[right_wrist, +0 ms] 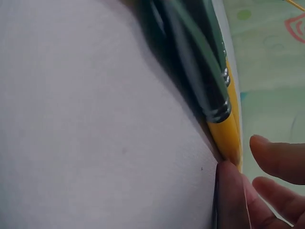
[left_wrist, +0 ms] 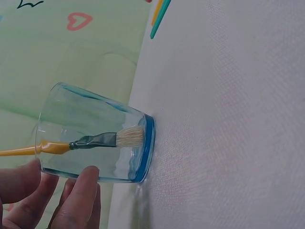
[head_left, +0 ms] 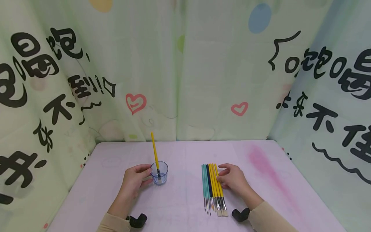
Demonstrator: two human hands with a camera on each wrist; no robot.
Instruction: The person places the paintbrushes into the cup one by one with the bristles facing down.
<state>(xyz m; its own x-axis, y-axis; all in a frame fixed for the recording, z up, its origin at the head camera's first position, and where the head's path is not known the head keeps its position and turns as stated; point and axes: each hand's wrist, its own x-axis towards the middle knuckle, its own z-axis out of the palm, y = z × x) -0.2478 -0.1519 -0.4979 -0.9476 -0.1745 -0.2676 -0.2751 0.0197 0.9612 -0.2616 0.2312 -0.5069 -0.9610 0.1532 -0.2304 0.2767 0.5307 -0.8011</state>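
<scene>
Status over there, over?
Left hand at clear blue-tinted tumbler; yellow-handled paintbrush leaning inside. Right hand at rightmost yellow-handled paintbrush lying flat. No obstacle visible.

Soft light, dimmer wrist views (right blurred)

On the pale green fabric curtain (head_left: 203,74) around you, large black Chinese lettering is printed; you can make out 不 (head_left: 58,109) on the left side and again on the right, while the other characters are too stylised to read surely.
</scene>
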